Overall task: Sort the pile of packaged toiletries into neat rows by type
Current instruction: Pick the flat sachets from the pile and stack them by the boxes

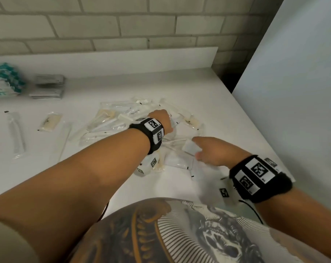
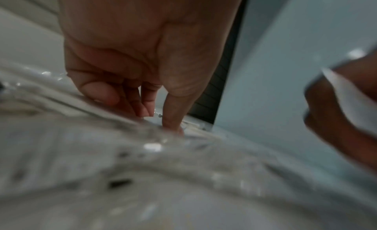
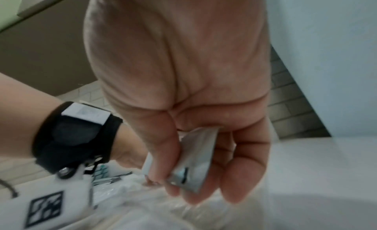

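Over the pile (image 1: 134, 120), the right hand (image 3: 183, 120) pinches a flat packet (image 3: 193, 165)

Smooth white countertop (image 1: 208, 95) fills most of head view; right edge runs diagonally toward near right. Low white upstand (image 1: 123, 57) along countertop's far edge. Behind it, wall of pale grey-beige rectangular bricks (image 1: 104, 25) with lighter mortar lines, running bond. Tall flat pale blue-white panel (image 1: 293, 82) stands upright just past countertop's right edge. Dark shadowed gap (image 1: 231, 80) between panel and brick wall at far right corner. Light soft, even, no hard shadows.
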Available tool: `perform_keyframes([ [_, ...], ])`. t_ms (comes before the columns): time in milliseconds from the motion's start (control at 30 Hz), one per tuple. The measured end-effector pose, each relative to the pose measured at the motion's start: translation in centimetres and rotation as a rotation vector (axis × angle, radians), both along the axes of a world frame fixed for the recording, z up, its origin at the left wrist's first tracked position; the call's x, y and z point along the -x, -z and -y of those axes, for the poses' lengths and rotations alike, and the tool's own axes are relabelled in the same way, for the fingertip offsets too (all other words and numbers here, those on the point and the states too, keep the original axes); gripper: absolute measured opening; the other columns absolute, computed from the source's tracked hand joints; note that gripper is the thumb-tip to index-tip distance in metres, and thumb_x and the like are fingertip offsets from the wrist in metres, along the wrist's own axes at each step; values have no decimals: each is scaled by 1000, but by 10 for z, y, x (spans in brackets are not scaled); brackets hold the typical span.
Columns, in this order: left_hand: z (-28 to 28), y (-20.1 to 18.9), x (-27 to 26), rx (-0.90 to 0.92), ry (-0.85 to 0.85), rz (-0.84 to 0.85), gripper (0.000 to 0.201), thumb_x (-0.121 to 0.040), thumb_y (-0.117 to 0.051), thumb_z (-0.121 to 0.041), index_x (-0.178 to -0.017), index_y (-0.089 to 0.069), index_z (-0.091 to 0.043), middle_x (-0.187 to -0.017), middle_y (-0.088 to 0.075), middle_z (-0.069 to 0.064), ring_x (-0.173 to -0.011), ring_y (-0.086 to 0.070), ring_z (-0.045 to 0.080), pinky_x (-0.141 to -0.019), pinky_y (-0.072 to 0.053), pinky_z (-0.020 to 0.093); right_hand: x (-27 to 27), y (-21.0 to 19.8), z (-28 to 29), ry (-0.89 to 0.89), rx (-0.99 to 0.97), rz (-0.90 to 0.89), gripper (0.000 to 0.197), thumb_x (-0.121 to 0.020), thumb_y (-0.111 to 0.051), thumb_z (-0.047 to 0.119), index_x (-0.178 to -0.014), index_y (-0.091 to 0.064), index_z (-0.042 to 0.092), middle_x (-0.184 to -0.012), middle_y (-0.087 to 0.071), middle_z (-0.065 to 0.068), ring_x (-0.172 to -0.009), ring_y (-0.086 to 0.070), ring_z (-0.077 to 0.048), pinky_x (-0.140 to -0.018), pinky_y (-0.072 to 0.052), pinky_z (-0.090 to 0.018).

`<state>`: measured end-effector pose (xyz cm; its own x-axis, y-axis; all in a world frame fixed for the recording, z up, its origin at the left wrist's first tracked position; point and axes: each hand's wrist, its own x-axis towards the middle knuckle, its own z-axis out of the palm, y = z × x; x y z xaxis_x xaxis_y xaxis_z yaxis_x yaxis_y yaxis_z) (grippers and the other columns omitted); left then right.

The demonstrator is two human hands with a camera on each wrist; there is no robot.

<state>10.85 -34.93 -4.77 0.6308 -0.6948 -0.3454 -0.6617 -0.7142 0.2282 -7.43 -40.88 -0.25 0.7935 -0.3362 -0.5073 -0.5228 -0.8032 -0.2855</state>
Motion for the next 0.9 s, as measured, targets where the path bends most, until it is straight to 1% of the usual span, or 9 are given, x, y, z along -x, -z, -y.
perform_keyframes([
  [100,-8,2,-3,-1,-54,-81,62,-85,-70,-36,-131,-44,-4,-126,-58,10,-113,-57,28,-79,-43,30,-8,16,-12,-76,-40,-56,47,-92,-57,21,-136,-42,14,-120,-58,-5,-90,-54,-17,-66,-42,-25],
  [233,-27,8,-3,-13,-33,-74,52,-87,-65,-40,-126,-53,-7,-126,-59,9,-114,-56,27,-87,-44,32,-22,32,-21,-97,38,-21,67,-82,-72,29,-136,-35,14,-111,-59,-5,-83,-53,-21,-67,-43,-32],
  [333,-45,11,-1,66,-79,-86,51,-89,-63,-40,-123,-54,-3,-124,-59,14,-113,-56,30,-90,-43,35,-29,31,-19,-145,76,-3,67,-80,-75,28,-135,-38,15,-121,-57,-7,-95,-57,-24,-74,-45,-33],
  [433,-60,11,-4,186,-125,-136,33,-86,-65,-41,-99,-58,-11,-99,-63,8,-91,-59,25,-73,-41,31,-34,31,-21,-206,154,-18,59,-80,-75,28,-130,-47,14,-125,-51,-7,-108,-55,-27,-86,-47,-36],
  [500,-68,10,-6,266,-156,-184,33,-84,-68,-41,-95,-62,-10,-88,-63,2,-85,-60,22,-72,-44,29,-38,32,-24,-221,209,-32,54,-81,-74,26,-127,-50,13,-122,-53,-7,-108,-56,-27,-87,-48,-37],
  [600,-76,5,-5,358,-189,-233,33,-83,-70,-39,-103,-66,-13,-93,-68,0,-87,-63,19,-78,-48,30,-40,35,-28,-224,227,1,42,-83,-69,18,-122,-52,12,-116,-58,-7,-104,-59,-27,-80,-46,-34],
  [733,-80,-1,-3,452,-202,-244,24,-83,-72,-36,-95,-63,-16,-81,-61,-11,-78,-58,11,-67,-41,21,-38,36,-29,-252,267,54,38,-88,-56,13,-125,-52,13,-120,-54,-8,-108,-54,-28,-83,-43,-35],
  [800,-80,-4,-1,478,-199,-245,23,-83,-72,-34,-94,-62,-16,-82,-62,-10,-77,-58,9,-65,-42,18,-37,35,-28,-287,321,92,37,-88,-47,10,-125,-51,14,-119,-51,-8,-105,-54,-28,-84,-42,-36],
  [900,-80,-6,2,476,-202,-249,34,-82,-73,-35,-104,-64,-10,-99,-69,2,-89,-64,19,-82,-51,32,-38,31,-26,-330,372,93,36,-88,-44,9,-122,-52,14,-115,-52,-7,-100,-56,-27,-84,-41,-37],
])
